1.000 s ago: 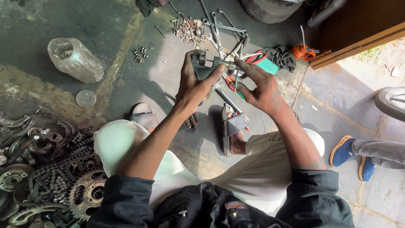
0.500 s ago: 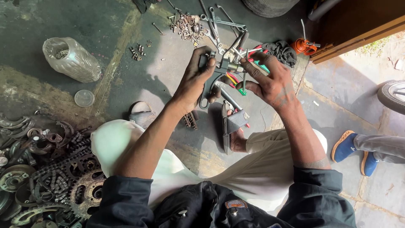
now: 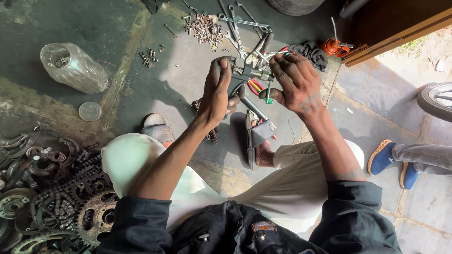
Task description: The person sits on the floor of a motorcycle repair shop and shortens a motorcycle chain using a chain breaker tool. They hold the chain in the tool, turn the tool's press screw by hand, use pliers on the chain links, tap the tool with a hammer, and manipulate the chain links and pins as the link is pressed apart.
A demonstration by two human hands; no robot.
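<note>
I squat over a workshop floor. My left hand [image 3: 217,91] grips the dark handle of a small black metal tool [image 3: 245,75] with a threaded shaft, held up in front of me. My right hand [image 3: 293,82] closes on the other end of that tool, fingers curled over the shaft. Below the tool lie screwdrivers with red, yellow and green handles [image 3: 258,87], partly hidden by my hands.
Spanners [image 3: 235,19] and a heap of nuts and bolts [image 3: 205,26] lie beyond. A clear plastic jar [image 3: 73,68] lies at left with its lid [image 3: 89,111]. Sprockets and chains [image 3: 61,197] pile at lower left. Another person's blue shoes [image 3: 393,160] at right.
Both hands have shifted slightly on the tool; my right hand has turned so its fingers curl more over the shaft. The view has tilted down a little.
</note>
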